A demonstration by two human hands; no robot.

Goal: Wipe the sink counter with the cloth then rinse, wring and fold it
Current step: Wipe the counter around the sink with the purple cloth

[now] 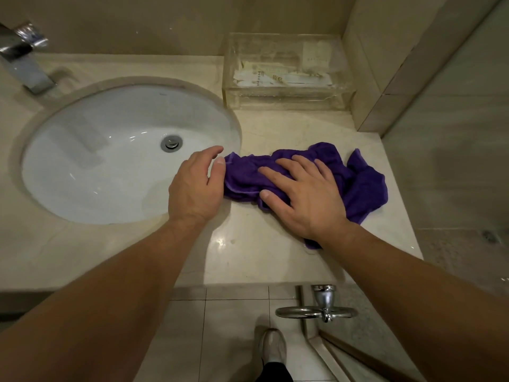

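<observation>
On the table (248,257) right of the sink (82,150), the purple cloth (363,186) lies crumpled. Right hand (305,197) presses flat on it, fingers (275,176) straight and spread. Left hand (195,186) sits at the cloth's left end, loosely curved, gripping nothing, thumb touching the edge.

Clear amenity box (286,100), chrome towel ring (303,312)

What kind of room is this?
Most likely a bathroom, perhaps a hotel's: an oval white sink basin set in a beige stone counter, a chrome faucet, and a clear plastic box of wrapped toiletries.
</observation>
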